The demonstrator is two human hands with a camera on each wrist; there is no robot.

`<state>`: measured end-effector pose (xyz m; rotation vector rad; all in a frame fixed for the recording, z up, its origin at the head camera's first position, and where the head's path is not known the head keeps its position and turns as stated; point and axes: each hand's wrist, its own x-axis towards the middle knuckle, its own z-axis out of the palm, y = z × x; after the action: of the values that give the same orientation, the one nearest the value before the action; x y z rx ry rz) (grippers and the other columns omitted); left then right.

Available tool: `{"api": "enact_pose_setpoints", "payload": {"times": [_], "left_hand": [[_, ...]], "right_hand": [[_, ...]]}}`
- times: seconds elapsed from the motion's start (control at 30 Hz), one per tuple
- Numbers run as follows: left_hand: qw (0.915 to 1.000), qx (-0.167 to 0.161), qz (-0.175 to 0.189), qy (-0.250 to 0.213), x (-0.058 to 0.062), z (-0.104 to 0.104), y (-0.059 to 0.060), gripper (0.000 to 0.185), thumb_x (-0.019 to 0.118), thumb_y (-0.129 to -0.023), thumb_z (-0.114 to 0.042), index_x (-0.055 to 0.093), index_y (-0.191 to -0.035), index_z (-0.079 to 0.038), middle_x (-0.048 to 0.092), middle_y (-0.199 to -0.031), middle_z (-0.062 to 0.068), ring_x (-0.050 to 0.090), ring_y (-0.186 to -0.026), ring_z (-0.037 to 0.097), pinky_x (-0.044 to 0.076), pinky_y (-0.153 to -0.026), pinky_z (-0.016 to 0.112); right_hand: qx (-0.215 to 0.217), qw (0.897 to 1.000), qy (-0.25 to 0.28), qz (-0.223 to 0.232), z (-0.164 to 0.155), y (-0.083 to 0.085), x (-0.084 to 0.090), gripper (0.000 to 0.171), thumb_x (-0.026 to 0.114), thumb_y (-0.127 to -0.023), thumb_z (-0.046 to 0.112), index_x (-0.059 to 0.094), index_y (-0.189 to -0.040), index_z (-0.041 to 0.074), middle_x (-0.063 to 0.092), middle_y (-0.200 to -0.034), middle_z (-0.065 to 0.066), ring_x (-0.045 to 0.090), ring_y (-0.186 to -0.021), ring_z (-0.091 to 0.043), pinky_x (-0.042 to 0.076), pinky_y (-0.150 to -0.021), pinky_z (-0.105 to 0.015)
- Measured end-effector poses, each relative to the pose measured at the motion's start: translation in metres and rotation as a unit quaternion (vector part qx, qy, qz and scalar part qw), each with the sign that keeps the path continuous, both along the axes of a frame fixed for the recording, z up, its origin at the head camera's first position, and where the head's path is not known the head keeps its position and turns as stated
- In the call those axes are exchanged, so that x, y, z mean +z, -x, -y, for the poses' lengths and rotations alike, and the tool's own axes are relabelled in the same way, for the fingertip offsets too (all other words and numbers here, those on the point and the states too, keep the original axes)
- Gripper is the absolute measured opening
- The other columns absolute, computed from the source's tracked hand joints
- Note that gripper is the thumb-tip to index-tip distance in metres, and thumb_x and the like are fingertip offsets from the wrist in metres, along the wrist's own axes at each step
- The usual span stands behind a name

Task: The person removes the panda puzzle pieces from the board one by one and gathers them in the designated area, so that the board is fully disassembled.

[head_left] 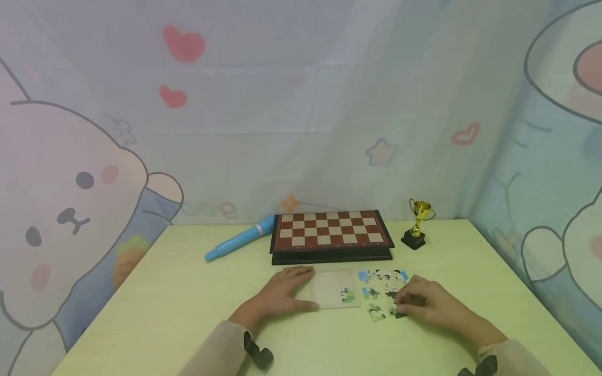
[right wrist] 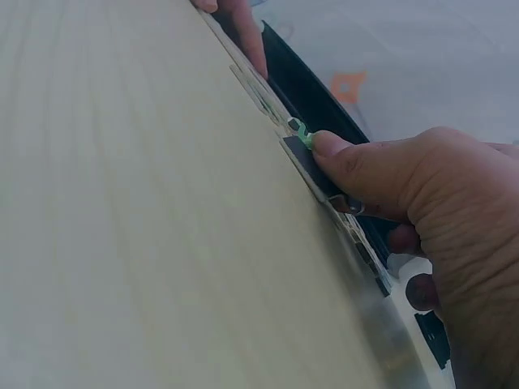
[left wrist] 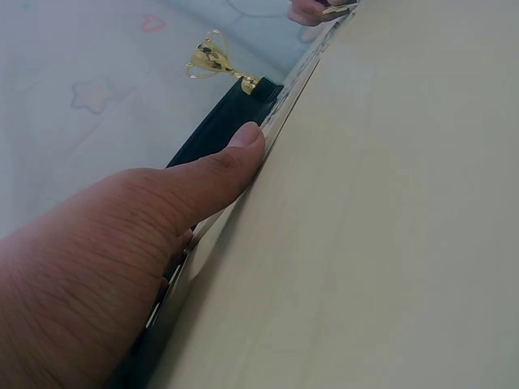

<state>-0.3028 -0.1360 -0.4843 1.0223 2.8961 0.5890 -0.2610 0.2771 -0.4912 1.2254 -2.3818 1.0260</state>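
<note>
A shallow pale puzzle tray (head_left: 329, 290) lies on the table with one panda puzzle piece (head_left: 347, 296) in its lower right corner. My left hand (head_left: 282, 292) rests along the tray's left side, thumb and fingers extended; the thumb (left wrist: 219, 174) lies at its near edge in the left wrist view. Several loose puzzle pieces (head_left: 376, 312) are spread right of the tray, with panda, green and blue print. Over their right side, my right hand (head_left: 435, 303) pinches a puzzle piece (right wrist: 303, 134) with green on it; its fingertips partly cover it.
Behind the tray stands a folded chessboard box (head_left: 331, 230) with a brown and white top. A blue pen-shaped tube (head_left: 240, 240) lies to its left. At the back right is a small gold trophy cup (head_left: 418, 222) on a black base. A printed cloth hangs behind the table.
</note>
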Motion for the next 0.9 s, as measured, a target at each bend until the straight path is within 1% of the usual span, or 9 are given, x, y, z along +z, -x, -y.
{"api": "enact_pose_setpoints", "payload": {"times": [0.1, 0.17, 0.4, 0.57, 0.7, 0.8, 0.9], "left_hand": [[1.0000, 0.002, 0.005, -0.001, -0.0013, -0.0001, -0.0002, 0.091, 0.058, -0.084, -0.076, 0.040, -0.156, -0.023, 0.035, -0.160, -0.006, 0.028, -0.149, 0.025, 0.023, -0.119, 0.054], [1.0000, 0.003, 0.006, -0.001, -0.0015, -0.0003, -0.0006, 0.091, 0.057, -0.084, -0.077, 0.040, -0.156, -0.024, 0.035, -0.160, -0.007, 0.027, -0.149, 0.024, 0.022, -0.119, 0.054], [1.0000, 0.006, 0.006, 0.001, -0.0003, 0.0003, -0.0010, 0.092, 0.057, -0.084, -0.077, 0.039, -0.156, -0.024, 0.034, -0.161, -0.007, 0.027, -0.149, 0.024, 0.021, -0.120, 0.052], [0.9999, 0.006, 0.009, 0.004, -0.0021, 0.0008, -0.0020, 0.092, 0.056, -0.084, -0.078, 0.039, -0.157, -0.024, 0.034, -0.161, -0.007, 0.027, -0.149, 0.024, 0.021, -0.120, 0.052], [0.9999, 0.003, 0.011, -0.002, -0.0015, 0.0000, -0.0026, 0.092, 0.057, -0.084, -0.078, 0.039, -0.157, -0.024, 0.034, -0.161, -0.007, 0.027, -0.149, 0.025, 0.021, -0.119, 0.054], [0.9999, 0.001, 0.010, -0.004, -0.0010, -0.0001, -0.0023, 0.093, 0.056, -0.084, -0.078, 0.039, -0.157, -0.023, 0.033, -0.161, -0.006, 0.026, -0.150, 0.025, 0.020, -0.120, 0.054], [1.0000, 0.002, 0.006, 0.001, -0.0018, 0.0007, -0.0009, 0.093, 0.055, -0.084, -0.079, 0.038, -0.157, -0.024, 0.033, -0.161, -0.007, 0.026, -0.149, 0.025, 0.021, -0.119, 0.054]], "right_hand": [[0.002, 0.999, -0.021, -0.033, 0.0008, 0.0005, 0.0022, 0.024, 0.081, -0.086, 0.016, 0.071, -0.100, 0.031, 0.065, -0.098, 0.016, 0.052, -0.088, -0.005, 0.048, -0.071, -0.025], [0.007, 0.999, -0.030, -0.043, 0.0018, 0.0006, 0.0035, 0.023, 0.081, -0.087, 0.018, 0.069, -0.099, 0.033, 0.065, -0.099, 0.017, 0.051, -0.090, -0.005, 0.046, -0.073, -0.025], [0.018, 0.998, -0.035, -0.042, 0.0036, -0.0004, 0.0046, 0.020, 0.080, -0.088, 0.018, 0.070, -0.099, 0.031, 0.065, -0.099, 0.015, 0.050, -0.090, -0.006, 0.045, -0.074, -0.025], [0.018, 0.998, -0.035, -0.042, 0.0050, -0.0020, 0.0041, 0.019, 0.081, -0.087, 0.019, 0.071, -0.098, 0.030, 0.066, -0.100, 0.015, 0.050, -0.090, -0.006, 0.044, -0.073, -0.023], [0.020, 0.999, -0.029, -0.038, 0.0044, -0.0015, 0.0027, 0.020, 0.080, -0.087, 0.018, 0.070, -0.099, 0.030, 0.066, -0.101, 0.014, 0.049, -0.087, -0.007, 0.042, -0.069, -0.022], [0.007, 0.999, -0.017, -0.034, 0.0025, 0.0003, 0.0012, 0.022, 0.080, -0.088, 0.014, 0.070, -0.102, 0.027, 0.066, -0.100, 0.013, 0.049, -0.084, -0.009, 0.042, -0.067, -0.023], [-0.023, 0.999, 0.000, -0.037, 0.0012, 0.0029, 0.0001, 0.025, 0.078, -0.088, 0.008, 0.070, -0.107, 0.023, 0.065, -0.099, 0.014, 0.052, -0.085, -0.010, 0.046, -0.069, -0.027]]}}
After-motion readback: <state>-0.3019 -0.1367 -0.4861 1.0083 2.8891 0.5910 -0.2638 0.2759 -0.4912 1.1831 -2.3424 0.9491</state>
